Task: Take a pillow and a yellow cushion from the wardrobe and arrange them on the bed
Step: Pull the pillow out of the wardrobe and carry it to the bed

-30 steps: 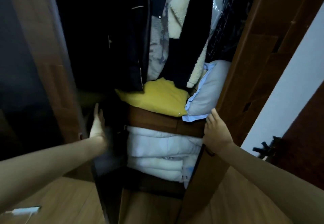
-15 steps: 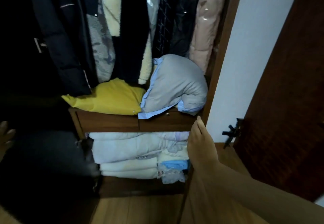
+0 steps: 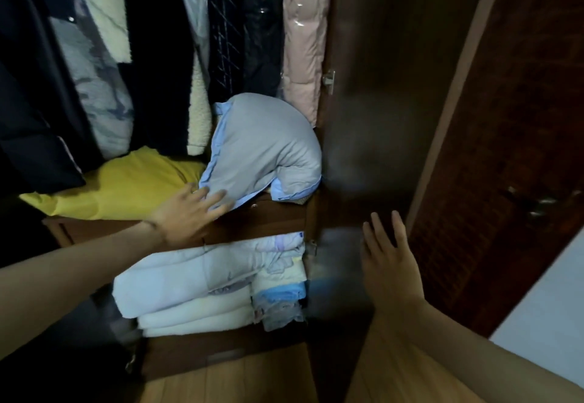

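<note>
A grey pillow with a light blue border (image 3: 265, 147) is folded over on the wardrobe's wooden shelf (image 3: 268, 216), under the hanging clothes. Beside it on the left lies the yellow cushion (image 3: 126, 186), partly covered by a dark coat. My left hand (image 3: 189, 210) reaches in with fingers spread; its fingertips touch the pillow's lower left corner where it meets the cushion. My right hand (image 3: 388, 260) is flat and open against the blurred right wardrobe door (image 3: 373, 118), holding nothing.
Hanging coats and bagged garments (image 3: 221, 39) fill the upper wardrobe. Folded white and pale blue bedding (image 3: 208, 285) is stacked under the shelf. A dark room door (image 3: 521, 150) stands at the right, with wooden floor (image 3: 227, 380) below.
The wardrobe doors have swung fully open. My left hand came in from the left edge to the pillow's corner, and my right hand has pushed the right door outward.
</note>
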Tool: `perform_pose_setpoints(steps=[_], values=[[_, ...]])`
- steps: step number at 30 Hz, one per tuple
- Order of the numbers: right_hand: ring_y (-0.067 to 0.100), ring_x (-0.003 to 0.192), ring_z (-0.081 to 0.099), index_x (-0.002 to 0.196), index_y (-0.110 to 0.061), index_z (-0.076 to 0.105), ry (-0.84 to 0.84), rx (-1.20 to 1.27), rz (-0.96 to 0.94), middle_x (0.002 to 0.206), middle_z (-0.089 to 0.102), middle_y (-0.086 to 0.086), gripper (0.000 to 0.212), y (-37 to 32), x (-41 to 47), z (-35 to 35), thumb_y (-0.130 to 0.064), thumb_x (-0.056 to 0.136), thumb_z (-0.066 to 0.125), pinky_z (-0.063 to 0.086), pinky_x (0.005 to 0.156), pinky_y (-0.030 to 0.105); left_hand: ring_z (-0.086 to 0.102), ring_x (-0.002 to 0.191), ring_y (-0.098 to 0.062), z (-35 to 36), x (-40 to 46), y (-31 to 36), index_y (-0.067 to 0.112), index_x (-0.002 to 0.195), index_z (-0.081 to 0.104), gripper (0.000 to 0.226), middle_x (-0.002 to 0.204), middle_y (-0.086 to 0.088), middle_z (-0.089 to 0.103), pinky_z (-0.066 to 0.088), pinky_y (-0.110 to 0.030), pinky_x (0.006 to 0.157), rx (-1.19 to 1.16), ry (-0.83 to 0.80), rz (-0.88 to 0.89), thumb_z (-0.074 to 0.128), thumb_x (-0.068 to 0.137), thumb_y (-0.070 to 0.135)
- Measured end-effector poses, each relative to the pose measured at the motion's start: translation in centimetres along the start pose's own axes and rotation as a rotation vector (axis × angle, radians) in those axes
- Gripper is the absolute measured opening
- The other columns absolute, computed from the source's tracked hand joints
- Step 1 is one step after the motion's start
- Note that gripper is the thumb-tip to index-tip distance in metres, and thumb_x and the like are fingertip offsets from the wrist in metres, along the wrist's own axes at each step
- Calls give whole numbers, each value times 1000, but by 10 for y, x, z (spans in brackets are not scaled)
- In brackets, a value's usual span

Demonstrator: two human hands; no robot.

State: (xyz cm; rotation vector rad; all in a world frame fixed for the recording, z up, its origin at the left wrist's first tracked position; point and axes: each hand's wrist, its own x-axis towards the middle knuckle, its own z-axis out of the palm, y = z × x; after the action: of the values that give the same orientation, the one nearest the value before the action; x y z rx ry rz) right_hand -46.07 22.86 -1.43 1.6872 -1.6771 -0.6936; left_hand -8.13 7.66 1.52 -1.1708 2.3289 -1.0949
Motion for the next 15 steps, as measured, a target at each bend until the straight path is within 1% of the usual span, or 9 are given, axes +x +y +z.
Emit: perform_pose_setpoints(steps=[1, 2, 4, 7, 11, 13, 15], values=[[50, 148, -11, 154, -10, 26, 17, 33, 42, 165, 10, 22, 63, 1, 0, 8, -44, 101, 29, -34, 96, 74, 45, 127, -37, -12, 24, 4, 20, 155, 13, 83, 156, -13, 35, 35, -51, 104, 35, 94, -17, 55, 86, 39], [50, 147, -16, 156, -10, 20, 31, 44, 51, 165, 3, 23, 65, 1, 1, 18, -45, 101, 29, -34, 98, 72, 42, 129, -38, -24, 48, 7, 19, 156, 14, 90, 157, -13, 33, 33, -54, 105, 19, 133, -35, 59, 83, 47], [49, 145, -24, 158, -11, 7, 0, 84, 130, 165, -11, 23, 71, 5, 2, 30, -48, 102, 29, -30, 105, 69, 36, 135, -41, -38, 86, 2, 17, 158, 7, 100, 161, -15, 24, 28, -59, 109, -36, 181, -105, 58, 82, 57], [48, 143, -30, 157, -12, -6, -29, 117, 231, 162, -24, 22, 81, 6, 6, 48, -53, 101, 35, -19, 111, 68, 29, 139, -44, -36, 121, -11, 17, 158, -4, 105, 163, -16, 14, 25, -64, 110, 8, 190, -177, 51, 84, 66], [51, 138, -38, 156, -16, -14, -94, 180, 312, 158, -33, 20, 91, 6, 23, 65, -59, 97, 41, -16, 109, 74, 23, 141, -46, -20, 156, -24, 15, 156, -8, 101, 164, -17, 8, 24, -67, 111, -22, 171, -199, 44, 87, 68], [55, 136, -37, 155, -20, -14, -139, 206, 356, 157, -36, 20, 92, 3, 34, 72, -58, 96, 44, -11, 107, 79, 19, 142, -48, -8, 165, -31, 16, 156, -10, 100, 164, -17, 4, 22, -68, 111, -26, 173, -201, 40, 88, 70], [61, 135, -34, 154, -24, -15, -215, 202, 400, 155, -39, 22, 95, 2, 46, 75, -55, 93, 51, -6, 104, 84, 15, 143, -49, 9, 173, -41, 20, 156, -12, 97, 165, -17, -2, 19, -70, 111, -2, 196, -152, 35, 90, 71]])
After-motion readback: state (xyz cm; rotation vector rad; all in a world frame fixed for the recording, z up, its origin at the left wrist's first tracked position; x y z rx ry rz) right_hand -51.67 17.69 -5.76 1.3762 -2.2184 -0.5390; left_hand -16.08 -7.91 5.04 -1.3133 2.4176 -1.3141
